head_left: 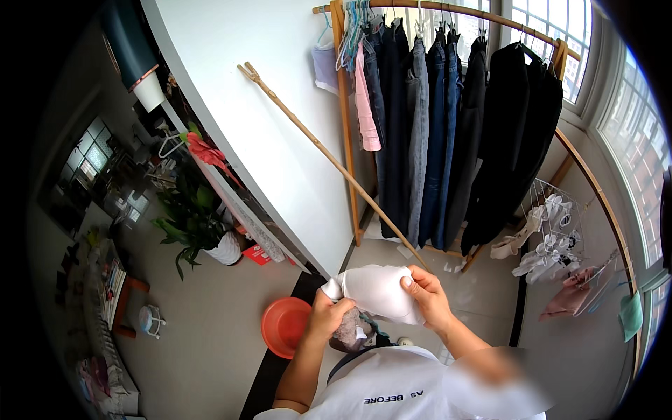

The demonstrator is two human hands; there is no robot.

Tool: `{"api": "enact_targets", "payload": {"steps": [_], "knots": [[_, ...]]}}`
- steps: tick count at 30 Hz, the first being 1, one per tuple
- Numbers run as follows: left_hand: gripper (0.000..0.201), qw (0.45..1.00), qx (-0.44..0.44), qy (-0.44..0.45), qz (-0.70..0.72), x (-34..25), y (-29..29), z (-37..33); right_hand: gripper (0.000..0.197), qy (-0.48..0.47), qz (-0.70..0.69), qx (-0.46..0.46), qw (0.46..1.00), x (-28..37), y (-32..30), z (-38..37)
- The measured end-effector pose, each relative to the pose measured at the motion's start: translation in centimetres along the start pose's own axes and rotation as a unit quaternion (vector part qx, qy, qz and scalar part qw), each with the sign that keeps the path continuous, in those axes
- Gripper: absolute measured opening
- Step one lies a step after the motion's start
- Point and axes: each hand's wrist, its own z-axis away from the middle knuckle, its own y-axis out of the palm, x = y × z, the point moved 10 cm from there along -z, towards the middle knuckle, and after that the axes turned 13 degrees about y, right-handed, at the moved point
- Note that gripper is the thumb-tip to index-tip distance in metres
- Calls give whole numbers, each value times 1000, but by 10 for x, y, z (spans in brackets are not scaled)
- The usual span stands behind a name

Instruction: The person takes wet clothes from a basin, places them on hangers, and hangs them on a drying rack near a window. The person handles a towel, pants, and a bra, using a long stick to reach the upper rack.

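I held a white cloth (378,290) in front of my chest, with my left hand (329,315) at its one end and my right hand (428,297) at the other. It was pale and plain, a soft white with a faint warm cast, and it looked smooth across the middle, where it bulged into a rounded, pillow-like shape. Toward my left it narrowed into a bunched, folded end with a few creases; the right side was broader, and its lower edge drooped slightly. I could not tell from its folds what kind of garment or cloth it was. My left fingers were closed on the narrow end, the thumb lying along the near side. My right fingers were closed on the broad end, with the thumb pressed against the front. Below the cloth, near my left hand, was a fuzzy greyish bundle (348,330), partly hidden, and to the left of that a round orange-red basin (285,329) sat on the floor (210,329). Beyond my hands a wooden pole (315,143) leaned at a slant in front of a white panel (280,161), and past it dark trousers and jeans (435,140) hung from a wooden rack (346,140).
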Motion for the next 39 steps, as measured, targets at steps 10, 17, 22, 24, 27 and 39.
{"api": "enact_targets", "payload": {"steps": [10,17,22,24,27,39], "knots": [[20,993,31,40,-103,-7,13,1,35,61,63,-10,996,1,11,-6],[12,982,14,38,-182,-5,-13,11,31,-37,185,-69,980,42,8,9],[16,989,24,3,-148,5,-8,11,40,18,110,9,994,20,10,0],[16,990,34,21,-132,2,0,9,45,82,31,46,995,5,13,-1],[14,992,35,21,-115,10,-3,10,52,168,-52,82,981,-14,16,1],[26,984,19,-99,147,11,14,21,30,82,126,28,988,-24,10,-10]]}}
